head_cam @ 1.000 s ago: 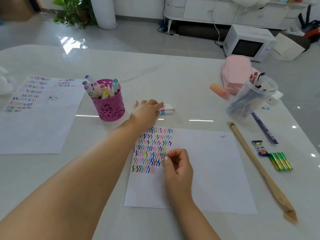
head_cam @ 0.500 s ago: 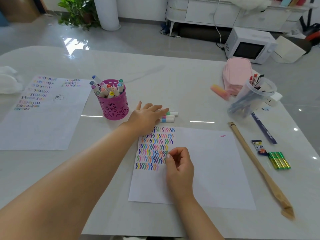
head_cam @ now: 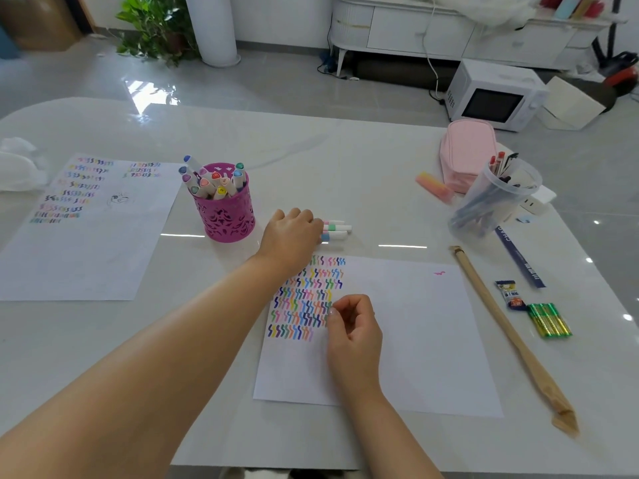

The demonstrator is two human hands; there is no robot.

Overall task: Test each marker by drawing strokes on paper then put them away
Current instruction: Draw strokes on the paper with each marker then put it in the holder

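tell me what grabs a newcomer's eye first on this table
The block of multicoloured zigzag strokes stands out at the top left of the near sheet of paper, by the right hand. Behind it, the left hand covers the ends of loose markers, beside a magenta cut-out pen holder crammed with more markers.
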